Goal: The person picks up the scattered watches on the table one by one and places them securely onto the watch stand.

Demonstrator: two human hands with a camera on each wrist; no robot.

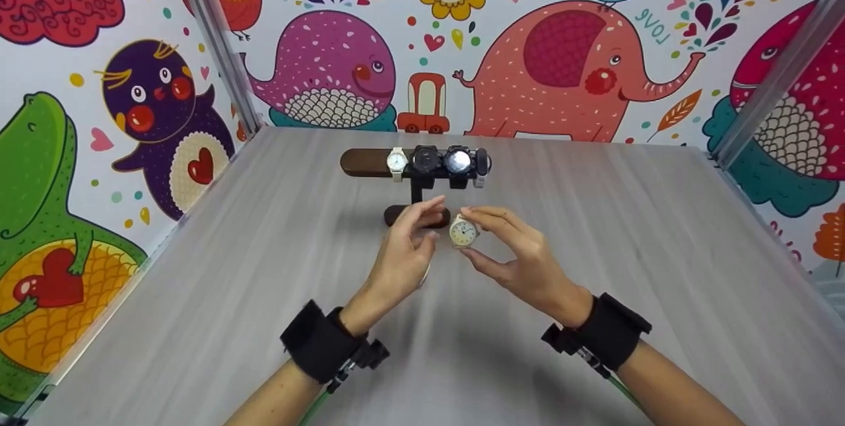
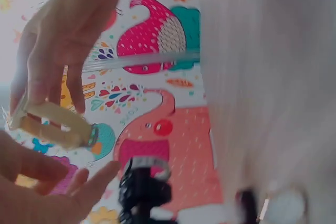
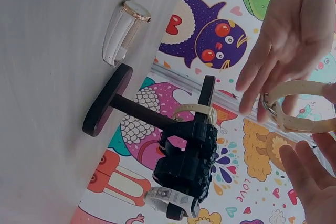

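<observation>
A cream wristwatch point(image 1: 464, 232) with a round pale dial is pinched between the thumb and fingers of my right hand point(image 1: 528, 257). Its strap is closed into a loop, and the metal buckle point(image 3: 269, 104) faces my left hand point(image 3: 299, 30) in the right wrist view. That left hand point(image 1: 401, 251) is beside the watch with its fingers extended, holding nothing. Beyond both hands stands a dark brown T-shaped watch stand point(image 1: 362, 162). Its bar bears several watches, among them a cream one point(image 1: 397, 162) and black ones point(image 1: 426, 158). My left fingers partly cover the stand's base.
Another watch, with a white strap and rose-gold case point(image 3: 123, 32), lies on the grey table point(image 1: 264, 267) near the stand's base; my left hand mostly hides it in the head view. Cartoon-printed walls point(image 1: 436, 43) enclose the back and sides.
</observation>
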